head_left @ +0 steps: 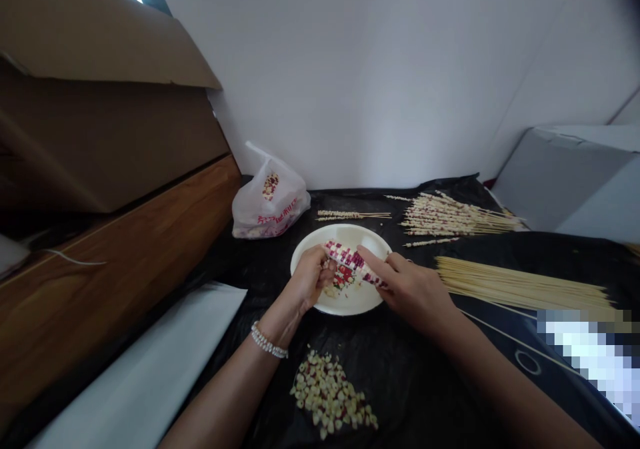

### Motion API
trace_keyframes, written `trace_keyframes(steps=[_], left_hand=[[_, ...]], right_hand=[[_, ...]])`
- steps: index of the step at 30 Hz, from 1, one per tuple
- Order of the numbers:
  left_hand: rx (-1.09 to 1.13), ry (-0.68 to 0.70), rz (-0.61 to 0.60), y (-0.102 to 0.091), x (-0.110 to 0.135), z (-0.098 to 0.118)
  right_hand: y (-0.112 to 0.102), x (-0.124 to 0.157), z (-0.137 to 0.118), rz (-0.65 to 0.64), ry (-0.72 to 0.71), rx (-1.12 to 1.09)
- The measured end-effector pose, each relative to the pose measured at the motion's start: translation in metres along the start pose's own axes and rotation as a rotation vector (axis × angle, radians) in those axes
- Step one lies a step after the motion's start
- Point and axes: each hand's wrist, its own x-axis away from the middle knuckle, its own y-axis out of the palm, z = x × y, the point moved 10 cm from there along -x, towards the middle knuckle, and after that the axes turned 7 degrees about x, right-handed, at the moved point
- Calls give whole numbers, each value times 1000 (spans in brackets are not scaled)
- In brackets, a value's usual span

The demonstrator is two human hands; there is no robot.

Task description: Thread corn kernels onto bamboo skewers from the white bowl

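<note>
Kernel pile [333, 396] nearest; cob [353, 260] clasped between left hand [310, 279] and right hand [410, 289] over plate [371, 240].

- View: one head camera, worn by the person, above and behind the forearms.
- Facing: forward and down, across the table [395, 369] toward the wall [375, 69].
- Nearness: close; left hand [310, 279] and right hand [410, 289] meet mid-frame on a skewer [353, 261] over the plate [350, 306].
- Edges: cardboard [100, 36] at left, grey box [575, 176] at right, forearms cut by the bottom edge.
</note>
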Motion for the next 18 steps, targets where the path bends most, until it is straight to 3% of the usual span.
trace_keyframes(steps=[3,10,14,18], left_hand=[[49,14,-6,-1,0,2],[168,-86,-132,9,1,-3],[103,-107,-126,12,2,-7],[-7,-23,-139,15,2,-4]], right_hand=[[1,-1,4,-14,43,-94],[5,-1,11,-46,105,-92],[5,-1,9,-42,89,-95],[7,0,11,-38,112,-175]])
